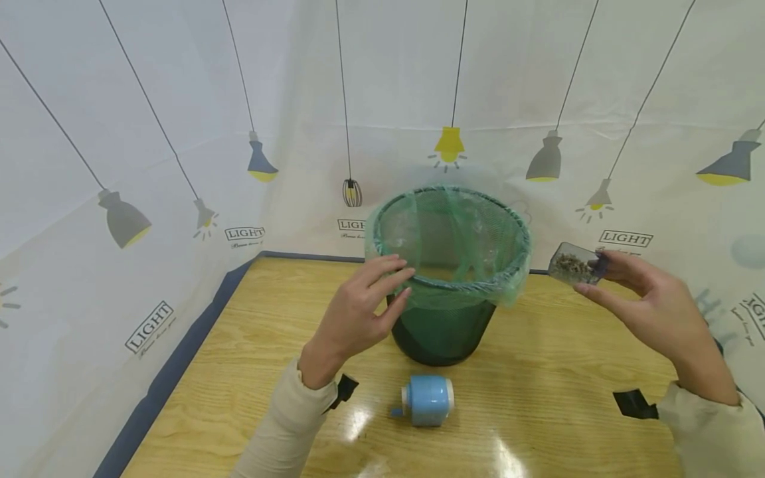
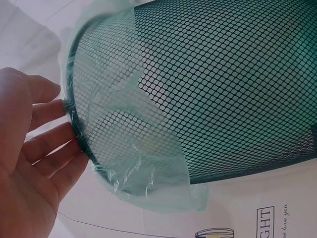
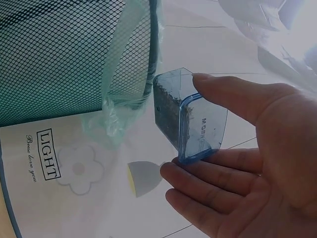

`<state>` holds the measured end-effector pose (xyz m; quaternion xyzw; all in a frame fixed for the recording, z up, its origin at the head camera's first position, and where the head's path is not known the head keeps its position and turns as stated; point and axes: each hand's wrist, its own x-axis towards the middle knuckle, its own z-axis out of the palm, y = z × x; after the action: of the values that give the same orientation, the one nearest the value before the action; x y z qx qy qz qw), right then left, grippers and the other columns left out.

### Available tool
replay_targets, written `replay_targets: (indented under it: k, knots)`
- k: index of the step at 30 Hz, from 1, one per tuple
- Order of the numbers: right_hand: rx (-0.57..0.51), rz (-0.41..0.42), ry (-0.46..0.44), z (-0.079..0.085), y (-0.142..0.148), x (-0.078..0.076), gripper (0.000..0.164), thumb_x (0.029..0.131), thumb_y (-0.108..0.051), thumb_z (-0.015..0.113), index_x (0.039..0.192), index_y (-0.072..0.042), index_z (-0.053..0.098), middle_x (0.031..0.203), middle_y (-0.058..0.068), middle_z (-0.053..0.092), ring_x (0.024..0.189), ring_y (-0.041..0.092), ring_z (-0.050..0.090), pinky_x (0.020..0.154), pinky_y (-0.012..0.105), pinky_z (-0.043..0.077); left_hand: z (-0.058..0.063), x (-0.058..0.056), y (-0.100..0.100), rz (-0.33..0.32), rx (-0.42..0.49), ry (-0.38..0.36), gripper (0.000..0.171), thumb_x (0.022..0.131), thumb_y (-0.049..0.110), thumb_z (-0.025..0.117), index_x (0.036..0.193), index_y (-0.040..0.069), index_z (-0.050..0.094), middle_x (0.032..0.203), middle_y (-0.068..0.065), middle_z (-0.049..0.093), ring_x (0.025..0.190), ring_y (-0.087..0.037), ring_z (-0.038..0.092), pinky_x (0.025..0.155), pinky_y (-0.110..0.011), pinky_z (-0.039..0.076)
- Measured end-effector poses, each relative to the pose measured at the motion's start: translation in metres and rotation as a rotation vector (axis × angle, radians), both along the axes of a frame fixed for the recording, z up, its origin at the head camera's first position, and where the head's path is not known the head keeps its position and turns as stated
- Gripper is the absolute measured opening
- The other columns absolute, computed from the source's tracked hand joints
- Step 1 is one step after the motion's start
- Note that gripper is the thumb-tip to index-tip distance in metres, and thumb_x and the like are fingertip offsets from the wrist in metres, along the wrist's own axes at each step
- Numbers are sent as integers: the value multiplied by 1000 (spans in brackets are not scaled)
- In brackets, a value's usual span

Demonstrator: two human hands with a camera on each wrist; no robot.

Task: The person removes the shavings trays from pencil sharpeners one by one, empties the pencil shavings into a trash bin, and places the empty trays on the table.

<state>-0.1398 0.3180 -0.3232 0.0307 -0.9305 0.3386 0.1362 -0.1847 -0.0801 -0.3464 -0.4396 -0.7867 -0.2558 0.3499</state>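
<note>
Left hand [image 1: 358, 307] relaxed against bin [image 1: 443, 328], right hand [image 1: 660, 305] pinching container [image 1: 570, 263], blue sharpener [image 1: 429, 400] in front

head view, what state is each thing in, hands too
mesh bin: upright, top open
green bag: lining the bin, folded over its rim
clear box: held, partly filled
brown debris: loose, inside the box
blue sharpener: on the table, not held
left hand: fingertips at the rim
right hand: pinching the box

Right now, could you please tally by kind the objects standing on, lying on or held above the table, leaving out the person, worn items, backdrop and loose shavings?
Bin: 1
Green bag: 1
Blue sharpener: 1
Clear tray: 1
Total: 4
</note>
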Motion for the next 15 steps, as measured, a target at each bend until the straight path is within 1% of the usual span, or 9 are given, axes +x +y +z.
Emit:
replay_targets:
  k: [2,3,6,8,10,11,12,14,15]
  knots:
    - [-6,4,11,2,-1,0,71,89,-39,74,150,-17,45,132,10,58,102,-20,46,73,0,35,0,0,0,0,4,-2,28,91,11,69,117,-1,70,121,-15,66,120,-32,60,110,-37,43]
    - [-13,6,10,4,-1,0,71,89,-38,75,150,-18,45,133,10,57,99,-25,41,73,0,35,0,0,0,1,6,-5,28,91,11,69,117,-1,70,121,-15,66,120,-32,59,110,-37,43]
    - [-28,11,-3,9,-4,-1,73,89,-39,74,151,-17,43,139,14,55,98,-25,41,72,1,36,-1,0,0,4,10,-14,29,91,11,69,118,-1,70,121,-15,66,122,-31,59,110,-36,43]
    - [-21,8,-11,12,-6,-2,75,89,-40,74,152,-17,41,143,17,52,98,-24,40,73,4,36,-1,1,1,7,12,-18,29,91,10,69,118,-1,70,122,-15,66,122,-30,59,110,-36,43]
    - [-14,1,-18,15,-8,-3,77,89,-42,73,153,-17,40,145,19,51,97,-23,41,80,15,43,-1,1,1,11,15,-23,29,91,10,69,118,-1,70,122,-15,66,123,-30,58,110,-36,43]
    - [-11,1,-18,16,-9,-3,77,89,-43,73,153,-18,39,145,20,50,101,-17,48,83,23,47,-1,2,1,11,17,-24,29,91,10,69,118,-1,70,122,-15,66,123,-30,58,110,-36,43]
    - [3,-2,-15,17,-10,-4,77,89,-44,73,153,-18,39,145,20,51,101,-15,49,84,31,48,-1,2,1,12,19,-25,29,91,10,69,118,-1,70,122,-15,66,123,-30,58,110,-36,43]
    - [11,2,-12,20,-13,-6,77,89,-45,72,154,-19,38,145,20,50,109,1,57,85,48,48,-1,2,1,15,23,-27,29,91,10,69,118,-1,70,121,-15,66,123,-29,58,110,-36,43]
    - [17,3,-7,21,-14,-7,77,89,-45,72,154,-20,38,145,19,50,109,1,57,84,47,49,-1,2,2,16,25,-29,28,91,9,69,117,-1,70,121,-15,66,123,-29,58,110,-36,43]
